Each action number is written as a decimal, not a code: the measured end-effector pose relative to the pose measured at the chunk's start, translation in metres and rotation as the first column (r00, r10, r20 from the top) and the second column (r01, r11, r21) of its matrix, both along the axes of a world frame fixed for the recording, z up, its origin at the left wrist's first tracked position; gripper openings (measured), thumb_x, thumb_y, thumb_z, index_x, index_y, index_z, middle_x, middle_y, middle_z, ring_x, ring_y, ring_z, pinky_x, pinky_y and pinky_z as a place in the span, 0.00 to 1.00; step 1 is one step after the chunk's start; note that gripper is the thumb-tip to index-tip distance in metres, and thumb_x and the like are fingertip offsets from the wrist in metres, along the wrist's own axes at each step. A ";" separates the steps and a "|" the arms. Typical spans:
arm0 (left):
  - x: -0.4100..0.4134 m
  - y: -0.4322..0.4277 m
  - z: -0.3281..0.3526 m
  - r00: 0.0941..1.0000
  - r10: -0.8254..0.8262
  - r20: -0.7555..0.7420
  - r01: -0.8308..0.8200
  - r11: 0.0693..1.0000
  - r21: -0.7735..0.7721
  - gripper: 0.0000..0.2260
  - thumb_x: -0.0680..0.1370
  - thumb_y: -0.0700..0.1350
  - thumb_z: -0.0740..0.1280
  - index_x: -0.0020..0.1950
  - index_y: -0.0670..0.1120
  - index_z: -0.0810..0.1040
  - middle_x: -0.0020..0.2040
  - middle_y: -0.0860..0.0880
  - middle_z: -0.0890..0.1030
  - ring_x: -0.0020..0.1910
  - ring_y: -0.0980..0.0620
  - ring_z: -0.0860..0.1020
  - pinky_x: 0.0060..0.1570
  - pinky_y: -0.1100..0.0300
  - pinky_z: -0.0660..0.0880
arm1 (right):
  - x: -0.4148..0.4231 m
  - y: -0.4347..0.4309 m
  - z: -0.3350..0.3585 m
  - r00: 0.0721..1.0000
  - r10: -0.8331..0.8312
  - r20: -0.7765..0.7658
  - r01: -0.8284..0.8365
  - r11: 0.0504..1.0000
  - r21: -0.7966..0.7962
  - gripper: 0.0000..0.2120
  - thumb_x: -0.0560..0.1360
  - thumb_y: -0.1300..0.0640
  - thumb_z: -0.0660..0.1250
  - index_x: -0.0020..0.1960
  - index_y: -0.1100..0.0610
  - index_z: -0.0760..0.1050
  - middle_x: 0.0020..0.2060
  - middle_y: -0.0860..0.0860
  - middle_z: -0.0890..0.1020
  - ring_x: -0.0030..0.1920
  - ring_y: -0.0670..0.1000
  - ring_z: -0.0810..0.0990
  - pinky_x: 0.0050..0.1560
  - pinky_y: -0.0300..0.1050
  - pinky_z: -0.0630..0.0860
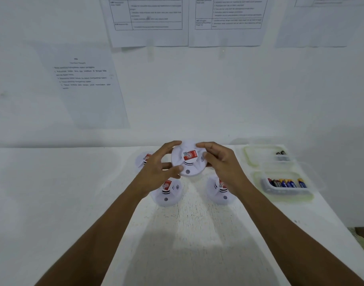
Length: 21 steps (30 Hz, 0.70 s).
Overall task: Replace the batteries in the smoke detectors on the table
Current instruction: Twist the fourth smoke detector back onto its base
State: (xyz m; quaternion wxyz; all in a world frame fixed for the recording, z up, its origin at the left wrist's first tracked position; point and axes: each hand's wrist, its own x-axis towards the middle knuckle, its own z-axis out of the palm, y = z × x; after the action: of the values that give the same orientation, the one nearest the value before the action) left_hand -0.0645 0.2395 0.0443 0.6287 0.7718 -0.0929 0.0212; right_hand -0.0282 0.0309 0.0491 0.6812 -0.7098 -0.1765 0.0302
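Both hands raised over the mid table, gripping one white smoke detector between them. Left hand: fingers curled round its left rim, thumb at the lower edge. Right hand: fingers curled on the right rim. Red label faces the camera. Three others rest on the table: back-left detector, front-left detector, front-right detector. AA batteries lie in a clear tub at right.

Plenty of bare table on my left and straight in front of me, so that's an easy lane. The middle's crowded though: three smoke detectors clustered together, with the held detector hanging just above them. Two tubs line the right edge, and the wall is right behind everything.
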 end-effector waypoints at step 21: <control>-0.004 -0.013 -0.011 0.986 0.129 0.104 -0.129 0.992 -0.003 0.20 0.75 0.45 0.72 0.62 0.59 0.70 0.56 0.64 0.75 0.51 0.60 0.80 0.41 0.67 0.79 | -0.026 0.015 -0.015 0.969 -0.140 0.205 0.180 0.965 -0.189 0.25 0.68 0.57 0.78 0.60 0.49 0.72 0.53 0.36 0.76 0.53 0.42 0.78 0.45 0.29 0.78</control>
State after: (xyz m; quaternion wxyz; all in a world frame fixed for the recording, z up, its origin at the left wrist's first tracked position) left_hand -0.0689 0.2261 0.0336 0.6189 0.7752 -0.0755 0.1016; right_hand -0.0540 0.0454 0.0338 0.5841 -0.7883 -0.1784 -0.0747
